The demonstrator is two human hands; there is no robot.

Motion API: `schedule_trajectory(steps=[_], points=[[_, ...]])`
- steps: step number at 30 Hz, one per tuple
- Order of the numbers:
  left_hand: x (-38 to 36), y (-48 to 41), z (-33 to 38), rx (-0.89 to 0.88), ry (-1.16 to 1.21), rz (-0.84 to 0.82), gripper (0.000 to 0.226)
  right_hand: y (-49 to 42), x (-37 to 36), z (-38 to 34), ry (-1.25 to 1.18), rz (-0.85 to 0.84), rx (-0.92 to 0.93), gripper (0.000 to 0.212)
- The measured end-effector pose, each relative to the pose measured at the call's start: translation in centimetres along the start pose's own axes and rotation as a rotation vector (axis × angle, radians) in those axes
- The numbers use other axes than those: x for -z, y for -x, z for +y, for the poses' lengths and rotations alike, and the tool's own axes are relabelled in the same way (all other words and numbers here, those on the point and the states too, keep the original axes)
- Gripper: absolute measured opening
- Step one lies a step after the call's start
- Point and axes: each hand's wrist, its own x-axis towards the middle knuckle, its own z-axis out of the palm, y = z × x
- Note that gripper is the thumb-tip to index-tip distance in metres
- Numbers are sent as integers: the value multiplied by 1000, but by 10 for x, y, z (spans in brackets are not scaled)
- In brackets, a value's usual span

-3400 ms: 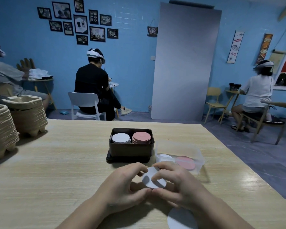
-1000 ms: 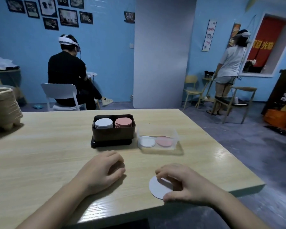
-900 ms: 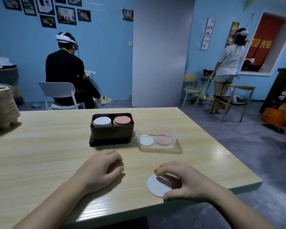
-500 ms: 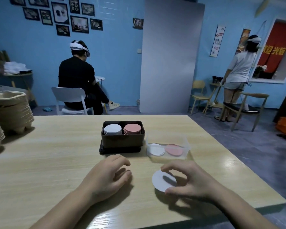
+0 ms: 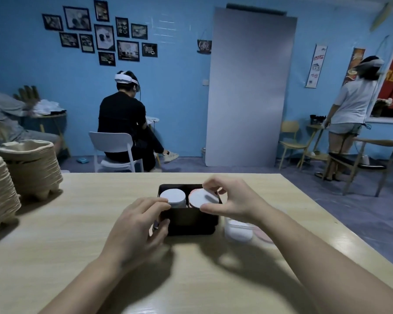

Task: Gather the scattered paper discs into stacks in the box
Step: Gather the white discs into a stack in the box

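The right hand [image 5: 233,198] is reaching over the black box [image 5: 191,219] in the middle of the wooden worktop [image 5: 73,245]. Its grip is holding a white paper disc [image 5: 201,198], pinched by the edge between thumb and fingertips. The disc is hanging roughly level over the box's right compartment, where a sliver of the pink stack [image 5: 197,190] is showing past its far edge. Whether the disc is touching that stack cannot be told.

In the left compartment the white stack [image 5: 173,195] is sitting upright, its top about level with the box's rim.

The left hand [image 5: 136,225] is gripping the box at its near left corner, fingers curling over the rim beside the white stack and thumb pressing against the front wall.

Just to the right of the box a clear plastic tub [image 5: 243,225] is standing on the worktop, blurred, with a white disc [image 5: 238,233] and a pink disc [image 5: 264,235] lying inside it, partly hidden behind the right forearm.

At the worktop's left edge two piles of nested pulp trays [image 5: 30,168] are standing well apart from the box. Beyond the worktop a person in black [image 5: 123,118] is sitting on a white chair facing the blue wall, and another person [image 5: 349,109] is standing at the right.
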Motion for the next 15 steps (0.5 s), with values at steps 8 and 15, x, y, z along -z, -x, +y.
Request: schedule_trajectory(steps=[8, 15], points=[[-7, 6, -4, 19, 42, -11, 30, -61, -40, 8, 39, -42, -41, 30], [-9, 9, -4, 42, 69, -6, 29, -76, -62, 1, 160, -129, 2, 33]])
